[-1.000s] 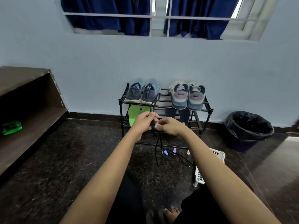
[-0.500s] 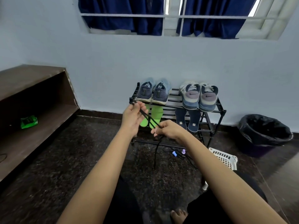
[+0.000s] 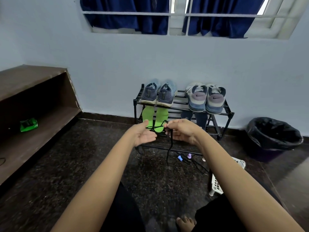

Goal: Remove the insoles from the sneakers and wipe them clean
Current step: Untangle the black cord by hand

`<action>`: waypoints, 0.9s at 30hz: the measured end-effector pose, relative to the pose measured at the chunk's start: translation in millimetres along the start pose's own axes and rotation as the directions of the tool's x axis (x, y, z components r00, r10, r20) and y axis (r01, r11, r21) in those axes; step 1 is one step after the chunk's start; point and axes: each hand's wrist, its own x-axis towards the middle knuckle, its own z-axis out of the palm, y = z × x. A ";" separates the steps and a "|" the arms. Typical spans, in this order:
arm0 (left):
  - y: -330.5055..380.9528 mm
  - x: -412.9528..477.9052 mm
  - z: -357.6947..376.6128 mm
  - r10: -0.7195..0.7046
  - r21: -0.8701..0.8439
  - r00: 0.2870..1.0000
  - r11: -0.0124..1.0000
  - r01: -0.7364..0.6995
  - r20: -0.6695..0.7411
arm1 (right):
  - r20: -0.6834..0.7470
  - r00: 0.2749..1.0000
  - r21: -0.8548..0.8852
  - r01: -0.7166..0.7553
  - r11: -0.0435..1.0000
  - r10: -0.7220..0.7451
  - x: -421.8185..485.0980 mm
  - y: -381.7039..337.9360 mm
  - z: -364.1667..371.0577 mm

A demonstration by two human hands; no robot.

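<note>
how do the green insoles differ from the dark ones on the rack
The green insoles are lime, the dark insoles navy. The green insoles stand below the navy sneakers at the left of the shoe rack, the dark insoles below the grey-and-blue sneakers at its right. The green insoles show mostly, the dark insoles only their upper ends. Both pairs are out of the shoes, on the lower level.

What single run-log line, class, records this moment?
stage: lace handling | right hand pinches black shoelace | left hand open-palmed beside it | green insoles on shoe rack lower shelf | sneakers on top
</note>
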 end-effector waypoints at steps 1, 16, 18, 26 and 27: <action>-2.2 -3.0 6.3 -0.036 0.072 0.997 0.997 0.031 0.062 | -0.010 1.000 0.006 -0.015 1.000 0.015 0.4 1.0 -0.1; -0.1 -4.2 37.7 0.284 -0.220 0.959 0.936 -0.275 0.010 | 0.095 0.993 -0.065 -0.066 0.996 0.072 -3.0 11.5 18.1; 2.6 -2.2 34.4 0.297 -0.286 0.954 0.912 -0.293 -0.031 | 0.045 0.995 -0.103 -0.079 0.992 0.084 -4.2 8.6 13.1; 7.4 1.2 19.9 0.203 -0.402 0.978 0.891 -0.208 -0.057 | -0.120 0.993 -0.115 -0.026 0.993 0.012 -7.1 2.2 -3.4; 5.6 -0.1 21.3 0.173 -0.355 0.985 0.920 -0.168 -0.018 | -0.128 0.992 -0.109 -0.012 0.994 -0.002 -5.7 1.3 -3.6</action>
